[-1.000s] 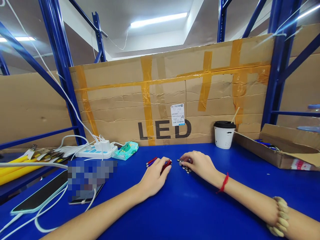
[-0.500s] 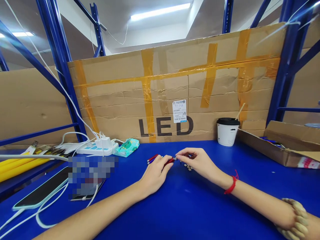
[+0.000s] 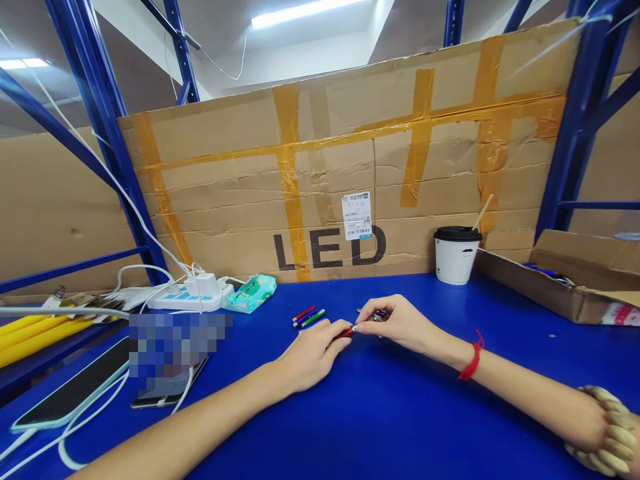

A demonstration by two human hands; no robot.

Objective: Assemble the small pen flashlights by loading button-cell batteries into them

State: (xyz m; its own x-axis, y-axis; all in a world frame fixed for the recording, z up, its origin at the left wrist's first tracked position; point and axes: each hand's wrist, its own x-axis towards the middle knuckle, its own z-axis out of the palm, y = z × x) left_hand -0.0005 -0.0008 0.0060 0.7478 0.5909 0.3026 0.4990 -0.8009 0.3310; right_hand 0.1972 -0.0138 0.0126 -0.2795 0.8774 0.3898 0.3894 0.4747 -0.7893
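My left hand (image 3: 311, 355) rests low over the blue tabletop, its fingers closed around a slim red metallic tube (image 3: 344, 333). At the right end of that tube, a silver tip (image 3: 355, 329) meets the pinched thumb and fingertips of my right hand (image 3: 400, 327). Beyond my left hand lie a second red tube (image 3: 303, 314) and a green tube (image 3: 314, 318), with a dark bluish one between them. Small shiny pieces (image 3: 381, 316) lie behind my right fingers, mostly covered by them.
A lidded paper cup (image 3: 455, 257) with a stirrer stands at the back right, beside an open cardboard box (image 3: 565, 293). A power strip (image 3: 187, 297), a tissue pack (image 3: 253, 293), a phone (image 3: 75, 387) and white cables occupy the left. The LED-marked cardboard (image 3: 330, 173) walls off the back.
The red tube and both hands have moved slightly nearer to me. The green tube on the table has come into view, and my right fingers now cover most of the small pieces.
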